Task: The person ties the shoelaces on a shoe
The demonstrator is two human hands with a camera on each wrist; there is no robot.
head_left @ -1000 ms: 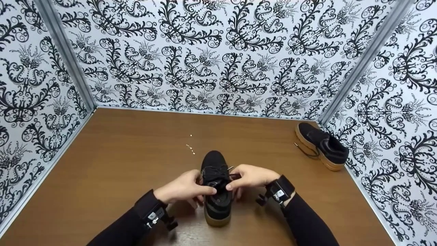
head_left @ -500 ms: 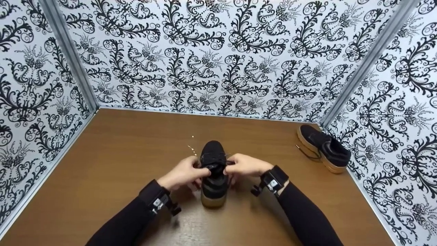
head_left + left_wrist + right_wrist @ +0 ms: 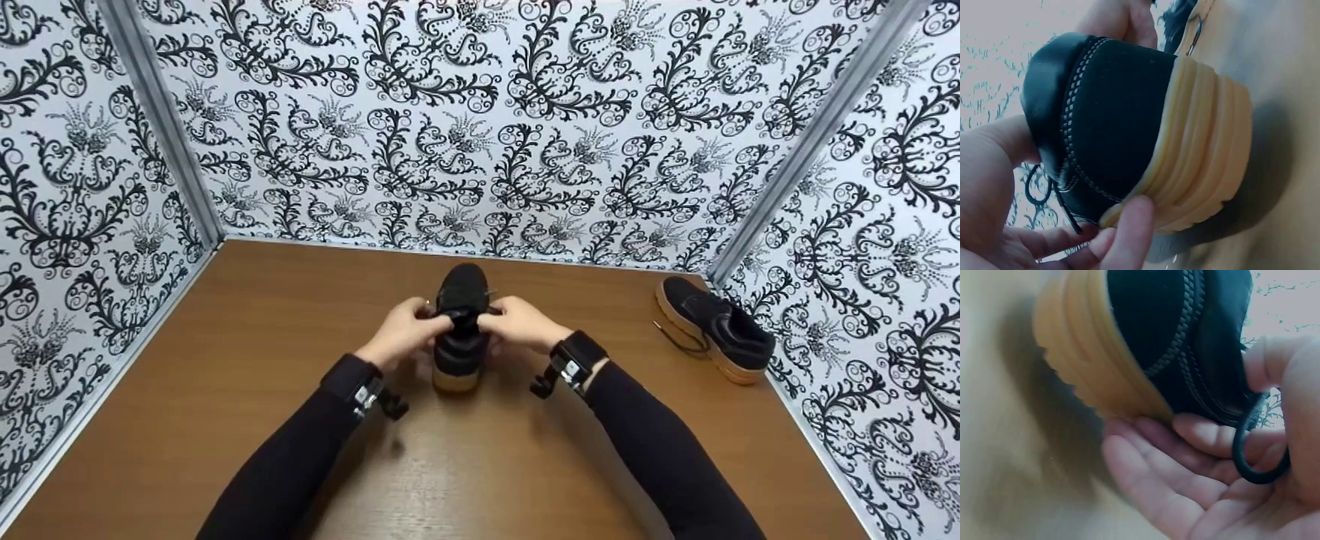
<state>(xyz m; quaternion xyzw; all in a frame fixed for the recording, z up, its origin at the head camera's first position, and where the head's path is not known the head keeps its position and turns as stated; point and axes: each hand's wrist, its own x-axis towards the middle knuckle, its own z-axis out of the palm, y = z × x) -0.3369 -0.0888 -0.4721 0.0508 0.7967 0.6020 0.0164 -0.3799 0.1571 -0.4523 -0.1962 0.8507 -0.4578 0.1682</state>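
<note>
A black shoe [image 3: 461, 352] with a tan rubber sole is held between both hands, its toe pointing away. My left hand [image 3: 405, 334] grips its left side, thumb at the opening and fingers low by the sole [image 3: 1202, 140]. On the other side my right hand [image 3: 521, 324] grips it likewise, fingertips touching the sole's edge in the right wrist view. A loop of black shoelace [image 3: 1237, 450] hangs by the right hand; another lace [image 3: 1039, 194] shows beside the left. The sole looks raised off the table, with a shadow beneath. The shoe's inside is mostly hidden.
A matching black shoe [image 3: 712, 330] lies at the right back of the brown table [image 3: 450, 465], against the wall. Its loose lace [image 3: 679, 341] trails on the tabletop. Patterned black-and-white walls [image 3: 450, 135] with grey corner posts enclose the back and sides.
Both hands have carried the shoe forward, toward the back wall. White specks on the table are now mostly covered. The shoe at the right has stayed put.
</note>
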